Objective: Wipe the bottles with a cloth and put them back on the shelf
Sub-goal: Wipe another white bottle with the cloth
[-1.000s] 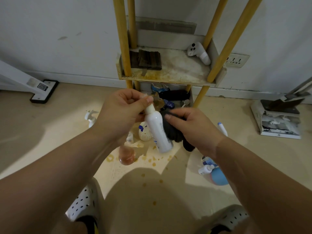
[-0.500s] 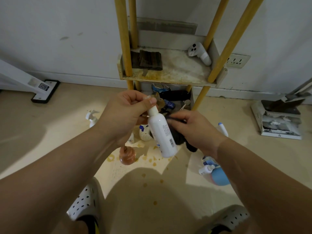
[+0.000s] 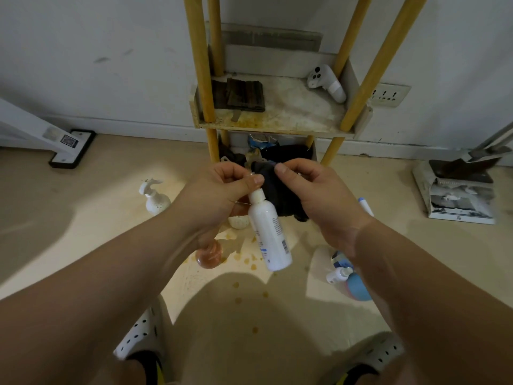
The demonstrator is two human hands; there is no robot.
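- White bottle hangs tilted in the air before the shelf, above the stained floor.
- Left hand pinches its cap end, thumb and fingers curled round it.
- Right hand grips a dark cloth (bunched up) touching the bottle's neck.
- Pump bottle stands on the floor, left of the hands, well apart.

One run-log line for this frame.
phase: wiping | left hand: pinches white bottle by cap | right hand: holds dark cloth against bottle neck | pump bottle: on floor
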